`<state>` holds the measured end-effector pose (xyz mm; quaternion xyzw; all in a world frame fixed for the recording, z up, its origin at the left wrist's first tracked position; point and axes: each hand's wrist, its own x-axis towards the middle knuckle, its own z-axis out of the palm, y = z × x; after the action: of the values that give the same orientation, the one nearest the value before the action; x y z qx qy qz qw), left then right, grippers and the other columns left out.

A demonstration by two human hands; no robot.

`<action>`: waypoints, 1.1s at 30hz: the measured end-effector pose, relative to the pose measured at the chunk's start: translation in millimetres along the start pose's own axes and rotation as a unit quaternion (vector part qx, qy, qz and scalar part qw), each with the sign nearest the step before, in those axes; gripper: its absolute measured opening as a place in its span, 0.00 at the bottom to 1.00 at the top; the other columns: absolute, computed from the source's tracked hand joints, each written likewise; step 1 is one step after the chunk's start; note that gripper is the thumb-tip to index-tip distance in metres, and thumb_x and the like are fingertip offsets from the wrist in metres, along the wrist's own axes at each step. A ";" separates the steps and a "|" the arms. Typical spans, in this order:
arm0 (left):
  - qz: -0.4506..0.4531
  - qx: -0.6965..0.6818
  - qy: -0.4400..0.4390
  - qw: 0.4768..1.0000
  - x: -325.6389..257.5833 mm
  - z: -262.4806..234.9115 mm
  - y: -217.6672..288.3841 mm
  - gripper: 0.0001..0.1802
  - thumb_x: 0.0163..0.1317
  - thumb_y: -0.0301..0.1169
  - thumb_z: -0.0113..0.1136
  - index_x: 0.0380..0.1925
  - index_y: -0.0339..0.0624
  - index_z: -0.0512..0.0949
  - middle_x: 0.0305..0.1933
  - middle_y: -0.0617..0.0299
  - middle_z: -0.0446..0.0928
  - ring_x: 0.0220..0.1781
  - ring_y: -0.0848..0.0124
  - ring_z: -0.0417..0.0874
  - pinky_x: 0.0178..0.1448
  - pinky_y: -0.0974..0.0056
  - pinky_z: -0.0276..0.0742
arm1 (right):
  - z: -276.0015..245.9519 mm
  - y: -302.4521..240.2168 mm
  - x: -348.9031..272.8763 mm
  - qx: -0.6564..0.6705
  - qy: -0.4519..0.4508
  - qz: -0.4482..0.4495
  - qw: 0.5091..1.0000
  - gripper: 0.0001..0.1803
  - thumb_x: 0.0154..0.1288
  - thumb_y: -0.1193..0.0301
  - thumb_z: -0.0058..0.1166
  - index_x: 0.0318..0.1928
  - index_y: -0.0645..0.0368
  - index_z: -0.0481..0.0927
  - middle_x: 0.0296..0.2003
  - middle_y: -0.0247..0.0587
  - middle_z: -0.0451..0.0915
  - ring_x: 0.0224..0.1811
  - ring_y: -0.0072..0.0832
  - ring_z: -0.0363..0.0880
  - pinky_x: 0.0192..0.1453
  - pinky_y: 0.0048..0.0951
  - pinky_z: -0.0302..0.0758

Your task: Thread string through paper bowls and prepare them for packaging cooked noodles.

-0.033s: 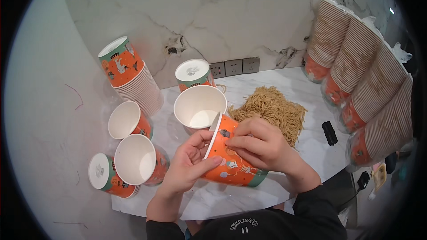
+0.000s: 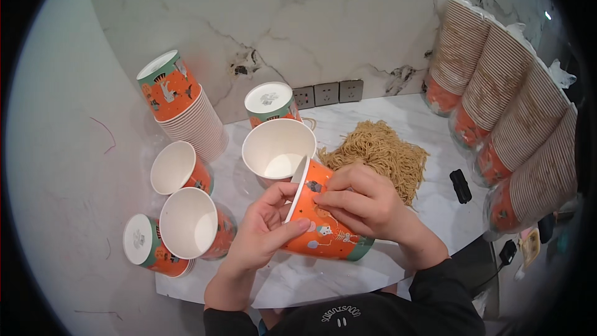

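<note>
Three grey sockets point(image 2: 326, 94) sit on the marbled wall point(image 2: 348, 18), a black object point(image 2: 460, 186) on the tabletop point(image 2: 435, 143)

The held cup point(image 2: 329, 238) is orange, printed with a white skeleton and small dark figures, with a green band around its base and a white rim. The cup behind it point(image 2: 279, 149) is white inside. The tangled strands point(image 2: 376, 149) are tan, the table point(image 2: 373, 274) white with grey veins, the shirt point(image 2: 385, 314) black with a white print.
</note>
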<state>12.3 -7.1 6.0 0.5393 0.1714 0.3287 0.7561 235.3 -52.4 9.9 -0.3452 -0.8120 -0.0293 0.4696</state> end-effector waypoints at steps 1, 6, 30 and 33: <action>-0.001 -0.009 0.004 1.000 -0.5 1.5 0.5 0.24 0.64 0.16 0.61 0.60 0.32 0.69 0.58 0.55 0.76 0.59 0.70 0.81 0.63 0.64 0.80 | 1.3 -0.5 -0.5 -0.001 0.007 0.006 1.000 0.15 0.51 0.80 0.68 0.42 0.59 0.87 0.36 0.37 0.80 0.37 0.34 0.82 0.41 0.33 0.79; 0.011 0.002 0.001 1.000 -2.1 1.4 -1.4 0.23 0.64 0.15 0.60 0.59 0.32 0.69 0.57 0.54 0.76 0.60 0.70 0.81 0.63 0.65 0.81 | 2.1 -0.1 0.1 -0.004 0.003 -0.010 1.000 0.16 0.50 0.80 0.67 0.43 0.59 0.87 0.34 0.36 0.80 0.37 0.34 0.82 0.40 0.32 0.79; -0.016 -0.089 -0.006 0.996 2.2 -4.8 -1.2 0.20 0.65 0.21 0.64 0.55 0.32 0.73 0.49 0.54 0.82 0.47 0.71 0.87 0.54 0.67 0.85 | 28.0 4.3 -14.4 -0.042 0.127 -0.049 0.990 0.18 0.53 0.83 0.65 0.46 0.60 0.84 0.40 0.42 0.83 0.37 0.37 0.86 0.39 0.32 0.85; -0.022 -0.008 0.022 0.999 1.2 -2.6 -3.8 0.28 0.59 0.16 0.68 0.60 0.31 0.71 0.51 0.53 0.82 0.49 0.70 0.87 0.56 0.68 0.84 | 31.1 6.9 -15.3 -0.056 0.122 -0.052 0.990 0.17 0.55 0.80 0.66 0.47 0.61 0.84 0.41 0.42 0.82 0.36 0.36 0.86 0.37 0.31 0.84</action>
<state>12.8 -5.1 1.7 0.5216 0.1971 0.3254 0.7636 221.2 -43.8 -21.2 -0.3222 -0.7624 -0.1414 0.5431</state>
